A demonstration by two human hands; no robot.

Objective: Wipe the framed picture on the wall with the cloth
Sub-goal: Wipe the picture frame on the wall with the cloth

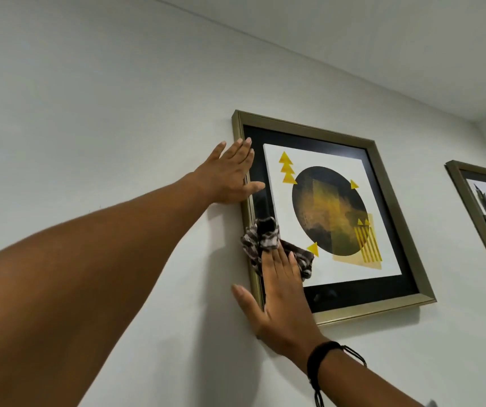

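A framed picture [388, 183] hangs on the white wall, with a brass-coloured frame, a black mat and a print of a dark circle with yellow triangles. My left hand [230, 174] lies flat on the frame's left edge near the top, fingers spread, thumb on the glass. My right hand [277, 295] presses a crumpled brown-and-white patterned cloth [260, 236] flat against the glass at the lower left corner. The cloth bunches out above and to the right of my fingertips. A dark band sits on my right wrist.
A second framed picture [484, 218] with the same kind of frame hangs further right on the wall, partly cut off by the view's edge. The ceiling [353, 39] meets the wall above. Bare white wall lies left of and below the frame.
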